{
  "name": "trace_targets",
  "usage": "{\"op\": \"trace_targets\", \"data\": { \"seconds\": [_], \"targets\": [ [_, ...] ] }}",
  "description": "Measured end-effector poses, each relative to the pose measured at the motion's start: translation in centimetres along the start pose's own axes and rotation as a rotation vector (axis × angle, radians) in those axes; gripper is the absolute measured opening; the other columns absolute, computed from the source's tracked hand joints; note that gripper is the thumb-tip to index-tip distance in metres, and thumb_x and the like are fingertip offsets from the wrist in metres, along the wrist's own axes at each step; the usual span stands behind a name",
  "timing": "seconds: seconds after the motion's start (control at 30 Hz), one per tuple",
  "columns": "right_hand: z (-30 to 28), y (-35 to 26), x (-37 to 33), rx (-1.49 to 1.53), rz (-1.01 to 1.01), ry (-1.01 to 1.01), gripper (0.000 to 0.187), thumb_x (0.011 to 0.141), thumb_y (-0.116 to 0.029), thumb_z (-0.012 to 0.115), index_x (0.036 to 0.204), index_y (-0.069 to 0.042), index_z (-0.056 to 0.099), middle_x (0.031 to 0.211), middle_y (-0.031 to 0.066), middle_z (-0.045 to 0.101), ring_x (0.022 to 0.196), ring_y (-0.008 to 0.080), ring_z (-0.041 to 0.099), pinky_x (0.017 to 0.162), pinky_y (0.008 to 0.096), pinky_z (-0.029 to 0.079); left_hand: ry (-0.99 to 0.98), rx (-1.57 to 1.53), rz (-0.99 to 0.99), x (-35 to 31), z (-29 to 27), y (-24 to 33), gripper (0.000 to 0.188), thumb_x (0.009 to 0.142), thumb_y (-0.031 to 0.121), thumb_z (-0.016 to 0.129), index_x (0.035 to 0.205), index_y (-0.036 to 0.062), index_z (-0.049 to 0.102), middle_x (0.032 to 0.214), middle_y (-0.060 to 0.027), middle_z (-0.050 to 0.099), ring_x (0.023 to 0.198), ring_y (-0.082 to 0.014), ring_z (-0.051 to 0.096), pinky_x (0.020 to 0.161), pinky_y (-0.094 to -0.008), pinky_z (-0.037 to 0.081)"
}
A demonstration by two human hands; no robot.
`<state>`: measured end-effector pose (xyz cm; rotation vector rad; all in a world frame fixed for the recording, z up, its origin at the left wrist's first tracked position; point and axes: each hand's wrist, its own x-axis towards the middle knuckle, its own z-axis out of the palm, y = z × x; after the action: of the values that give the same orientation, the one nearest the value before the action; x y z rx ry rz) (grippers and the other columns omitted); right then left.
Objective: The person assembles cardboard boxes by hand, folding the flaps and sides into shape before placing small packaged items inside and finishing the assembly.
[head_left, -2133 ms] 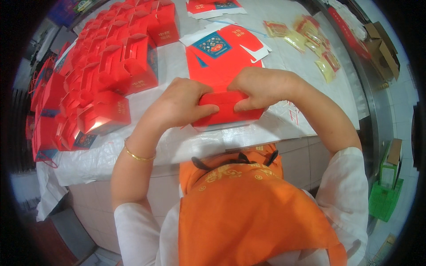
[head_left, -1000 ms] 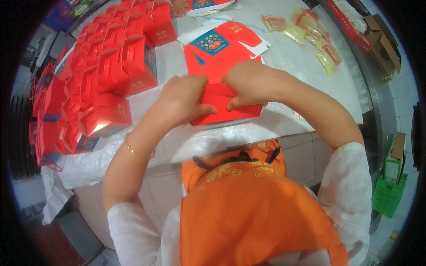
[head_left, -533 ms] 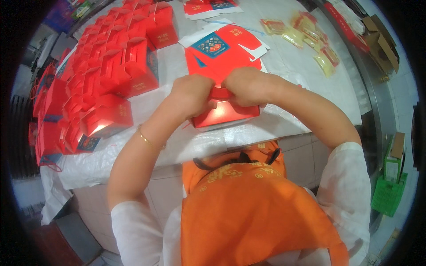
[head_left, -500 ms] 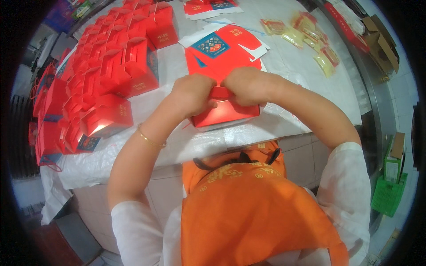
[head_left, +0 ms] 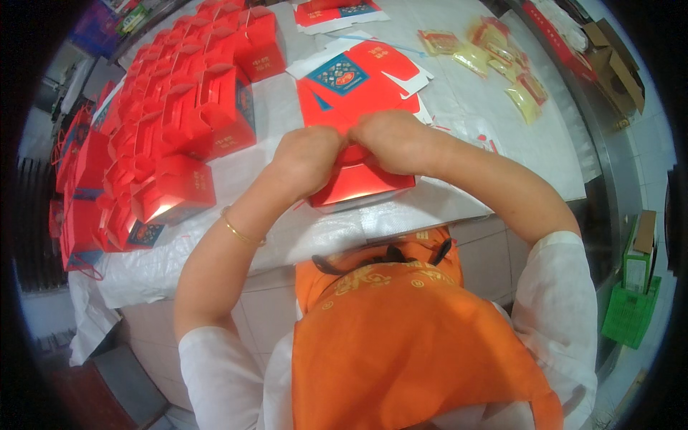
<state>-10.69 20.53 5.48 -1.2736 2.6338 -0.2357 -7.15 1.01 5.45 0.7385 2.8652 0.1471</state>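
Between my hands stands a red gift box (head_left: pixel 365 184) near the table's front edge. My left hand (head_left: pixel 308 159) is closed on its upper left part, and my right hand (head_left: pixel 390 142) is closed on its upper right part. Both sets of fingers meet at the top flaps, and the fingertips are mostly hidden. Just beyond the box lie flat, unfolded red box blanks (head_left: pixel 351 79) with white edges and a blue patterned panel.
Rows of folded red boxes (head_left: pixel 208 118) crowd the left side of the white-covered table (head_left: pixel 258 269). Small yellow and red packets (head_left: pixel 494 54) lie at the far right. More flat blanks (head_left: pixel 340 13) are at the back. A green basket (head_left: pixel 631 312) stands beyond the right edge.
My hands have drawn closer together over the box's top, the right moving slightly left. The box has shifted very little.
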Motion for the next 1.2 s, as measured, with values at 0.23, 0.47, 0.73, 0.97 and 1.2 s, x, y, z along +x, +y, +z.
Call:
{"op": "trace_targets", "data": {
  "seconds": [0.23, 0.47, 0.73, 0.97, 1.2],
  "targets": [
    [-0.1, 0.6, -1.1, -0.101, -0.117, -0.078, 0.017, 0.089, -0.012, 0.059, 0.097, -0.007, 0.073, 0.092, 0.0144, 0.070, 0.095, 0.0352, 0.069, 0.077, 0.0477, 0.056, -0.107, 0.108, 0.026, -0.3, -0.2, -0.4, 0.017, 0.079, 0.004, 0.066, 0.093, 0.0106, 0.073, 0.092, -0.0136, 0.072, 0.091, -0.0341, 0.071, 0.076, -0.0441, 0.057],
    [0.5, -0.1, -2.7, -0.342, -0.234, 0.116, 0.013, 0.083, -0.014, 0.063, 0.087, -0.006, 0.073, 0.088, 0.0094, 0.067, 0.091, 0.0292, 0.066, 0.076, 0.0413, 0.053, -0.057, 0.161, 0.116, -2.1, -0.4, 0.3, 0.021, 0.074, 0.004, 0.068, 0.094, 0.0089, 0.069, 0.096, -0.0120, 0.071, 0.093, -0.0335, 0.068, 0.089, -0.0429, 0.050],
    [4.9, -2.3, -2.1, -0.208, -0.209, 0.299, 0.009, 0.080, -0.012, 0.063, 0.086, -0.006, 0.066, 0.090, 0.0093, 0.062, 0.088, 0.0259, 0.061, 0.074, 0.0381, 0.050, 0.822, -0.377, 0.062, -4.6, 0.9, -1.1, 0.045, 0.084, -0.003, 0.060, 0.129, 0.0029, 0.062, 0.123, -0.0167, 0.066, 0.118, -0.0317, 0.061, 0.107, -0.0399, 0.041],
    [4.5, -3.0, -3.3, -0.170, -0.192, 0.459, 0.007, 0.080, -0.013, 0.063, 0.083, -0.008, 0.061, 0.084, 0.0065, 0.057, 0.081, 0.0240, 0.058, 0.071, 0.0364, 0.048, 0.851, -0.687, -0.163, -7.7, 5.4, 1.7, 0.042, 0.078, 0.008, 0.073, 0.120, 0.0055, 0.066, 0.133, -0.0137, 0.059, 0.126, -0.0346, 0.054, 0.109, -0.0455, 0.038],
    [3.4, -3.4, -4.0, -0.242, -0.289, 0.493, 0.008, 0.078, -0.015, 0.063, 0.083, -0.009, 0.061, 0.082, 0.0048, 0.057, 0.080, 0.0217, 0.058, 0.072, 0.0376, 0.047, 0.755, -0.148, -0.010, -7.1, 2.8, 2.4, 0.038, 0.067, 0.004, 0.082, 0.102, 0.0126, 0.069, 0.109, -0.0048, 0.064, 0.116, -0.0268, 0.060, 0.114, -0.0520, 0.032]
  ]
}}
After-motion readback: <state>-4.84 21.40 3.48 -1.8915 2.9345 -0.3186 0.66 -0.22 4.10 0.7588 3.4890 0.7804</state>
